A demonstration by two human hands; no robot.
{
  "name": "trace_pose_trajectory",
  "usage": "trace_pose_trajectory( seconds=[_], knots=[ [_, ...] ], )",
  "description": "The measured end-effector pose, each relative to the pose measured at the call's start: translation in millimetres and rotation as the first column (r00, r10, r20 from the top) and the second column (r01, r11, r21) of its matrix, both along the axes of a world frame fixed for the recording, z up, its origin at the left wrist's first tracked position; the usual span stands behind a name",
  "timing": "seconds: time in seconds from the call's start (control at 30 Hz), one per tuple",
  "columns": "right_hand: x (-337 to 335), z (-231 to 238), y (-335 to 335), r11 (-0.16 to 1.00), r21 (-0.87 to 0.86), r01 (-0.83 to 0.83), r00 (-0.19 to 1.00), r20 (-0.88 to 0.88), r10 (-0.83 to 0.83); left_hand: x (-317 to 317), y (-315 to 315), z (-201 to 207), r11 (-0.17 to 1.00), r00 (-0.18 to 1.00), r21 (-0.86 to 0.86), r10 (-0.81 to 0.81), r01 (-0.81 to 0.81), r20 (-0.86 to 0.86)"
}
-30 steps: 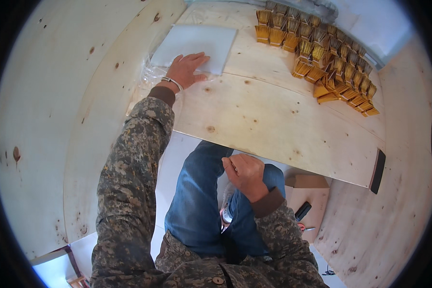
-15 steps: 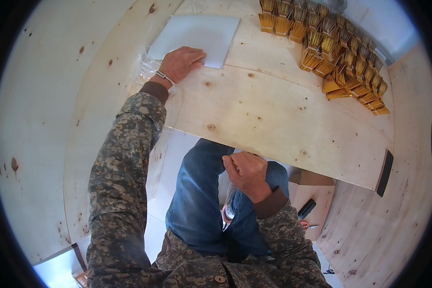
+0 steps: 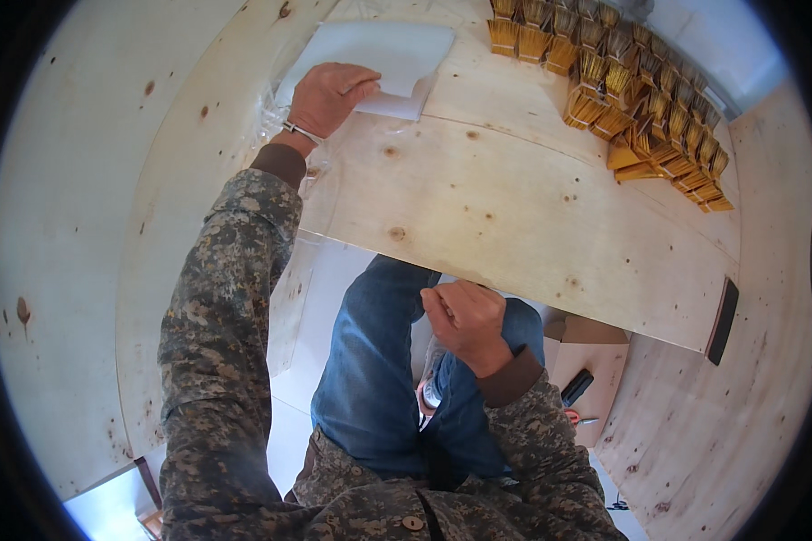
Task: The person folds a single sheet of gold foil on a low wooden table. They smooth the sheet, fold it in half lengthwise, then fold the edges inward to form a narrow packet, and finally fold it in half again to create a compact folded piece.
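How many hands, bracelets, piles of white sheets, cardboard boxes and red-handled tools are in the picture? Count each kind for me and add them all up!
Hands: 2, the left hand and the right hand
Bracelet: 1
Pile of white sheets: 1
Cardboard box: 1
Red-handled tool: 1
Total: 6

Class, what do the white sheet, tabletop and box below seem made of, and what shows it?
White sheet: paper or thin plastic, smooth; it bends by the left hand. Tabletop: probably plywood, pale, fairly matte; knots and grain show. Box: likely cardboard, dull brown, with a folded flap.
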State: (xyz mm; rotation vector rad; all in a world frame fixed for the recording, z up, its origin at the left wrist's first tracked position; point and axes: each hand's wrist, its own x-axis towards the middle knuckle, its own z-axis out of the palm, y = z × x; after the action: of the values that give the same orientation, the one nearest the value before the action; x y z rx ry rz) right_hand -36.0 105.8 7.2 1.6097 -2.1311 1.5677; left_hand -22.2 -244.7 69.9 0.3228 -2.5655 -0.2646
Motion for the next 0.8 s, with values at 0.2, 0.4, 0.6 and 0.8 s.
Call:
trace_pose_trajectory(
  seconds=[0.2, 0.4, 0.6, 0.8],
  knots=[
    [-4, 6, 6, 0.984, -0.148, 0.101, 0.995, 0.034, -0.097, 9, 39, 37, 0.978, 0.995, -0.193, -0.088, 0.078, -0.042],
    [-24, 20, 15, 0.916, -0.168, 0.365, 0.931, 0.100, -0.352, 35, 132, 42, 0.913, 0.966, -0.322, -0.257, 0.252, 0.026],
    [-54, 26, 32, 0.958, -0.027, 0.286, 0.947, -0.142, -0.287, 44, 213, 23, 0.932, 0.949, -0.182, -0.316, 0.313, 0.011],
    [-78, 23, 77, 0.988, 0.049, 0.147, 0.988, -0.052, -0.145, 54, 242, 4, 0.976, 0.976, 0.026, -0.215, 0.214, 0.044]
  ],
)
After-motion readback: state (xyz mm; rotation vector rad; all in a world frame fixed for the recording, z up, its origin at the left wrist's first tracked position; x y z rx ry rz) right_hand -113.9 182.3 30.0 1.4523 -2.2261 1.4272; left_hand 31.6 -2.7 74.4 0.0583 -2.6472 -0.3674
